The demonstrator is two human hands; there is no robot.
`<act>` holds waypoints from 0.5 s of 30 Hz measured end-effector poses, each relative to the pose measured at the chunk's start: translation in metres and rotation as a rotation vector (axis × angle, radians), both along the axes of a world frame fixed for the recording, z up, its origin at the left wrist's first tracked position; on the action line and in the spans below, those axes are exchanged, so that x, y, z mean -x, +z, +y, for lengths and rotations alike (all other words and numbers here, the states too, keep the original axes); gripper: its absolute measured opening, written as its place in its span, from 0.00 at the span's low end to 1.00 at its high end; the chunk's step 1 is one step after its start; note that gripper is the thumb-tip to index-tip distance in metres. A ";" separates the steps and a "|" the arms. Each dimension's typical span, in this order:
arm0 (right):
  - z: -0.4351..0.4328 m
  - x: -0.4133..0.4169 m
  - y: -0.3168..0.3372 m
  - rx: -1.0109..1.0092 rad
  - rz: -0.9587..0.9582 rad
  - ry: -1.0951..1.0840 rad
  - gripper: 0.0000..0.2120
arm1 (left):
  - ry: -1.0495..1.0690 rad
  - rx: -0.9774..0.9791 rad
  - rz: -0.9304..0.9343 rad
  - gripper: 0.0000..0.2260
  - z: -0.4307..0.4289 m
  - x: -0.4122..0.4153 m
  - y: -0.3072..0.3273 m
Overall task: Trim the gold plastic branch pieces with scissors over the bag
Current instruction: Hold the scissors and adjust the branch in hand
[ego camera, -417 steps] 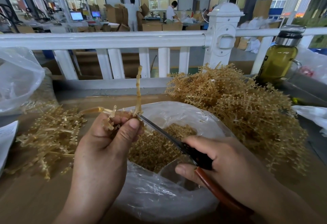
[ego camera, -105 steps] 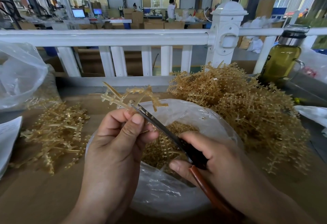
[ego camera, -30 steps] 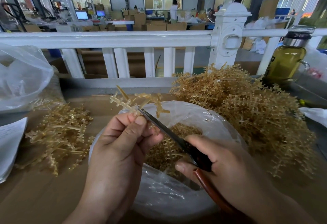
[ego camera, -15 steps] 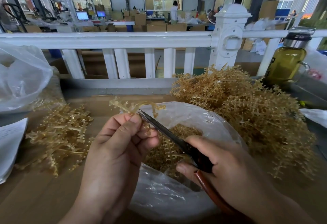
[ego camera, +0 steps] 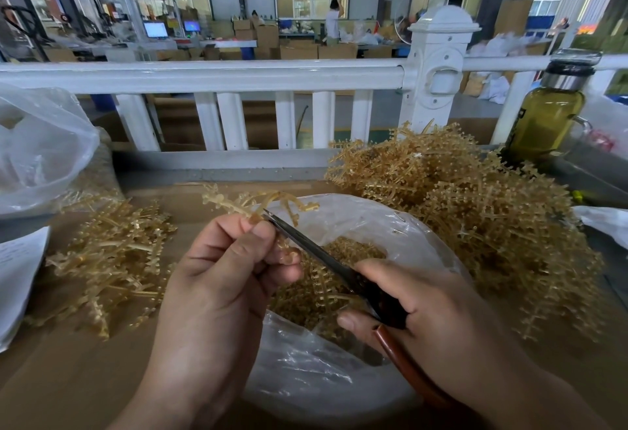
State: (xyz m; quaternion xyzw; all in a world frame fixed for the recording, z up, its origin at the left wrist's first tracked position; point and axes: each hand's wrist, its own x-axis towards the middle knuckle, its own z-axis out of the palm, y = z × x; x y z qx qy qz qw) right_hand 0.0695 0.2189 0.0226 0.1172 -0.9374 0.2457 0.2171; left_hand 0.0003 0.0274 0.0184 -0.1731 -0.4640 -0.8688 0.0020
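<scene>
Cardboard-brown desk (ego camera: 61, 378) ends at a white railing (ego camera: 204, 76) along its far edge; bare board shows mainly at the front left. A tangled heap of gold branches (ego camera: 475, 212) crowds the right side, a smaller pile (ego camera: 115, 252) the left. Between them sits a clear plastic bag (ego camera: 323, 378), mouth open upward, holding cut gold bits (ego camera: 346, 252). Over its far rim the left hand (ego camera: 224, 276) pinches a gold branch piece (ego camera: 265, 201), stem running roughly left to right. The right hand (ego camera: 435, 314) is wrapped round the scissors (ego camera: 316, 252), which point up-left, tip at the stem.
</scene>
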 end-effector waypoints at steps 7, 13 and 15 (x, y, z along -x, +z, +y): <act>0.001 0.001 0.001 -0.010 -0.016 0.016 0.19 | -0.003 -0.005 0.011 0.04 0.000 0.001 -0.001; 0.003 0.001 0.001 -0.023 -0.029 0.029 0.19 | -0.011 -0.003 0.013 0.05 -0.001 0.002 -0.002; 0.002 0.001 0.002 -0.026 -0.028 0.031 0.19 | -0.016 -0.012 0.020 0.03 -0.001 0.001 -0.001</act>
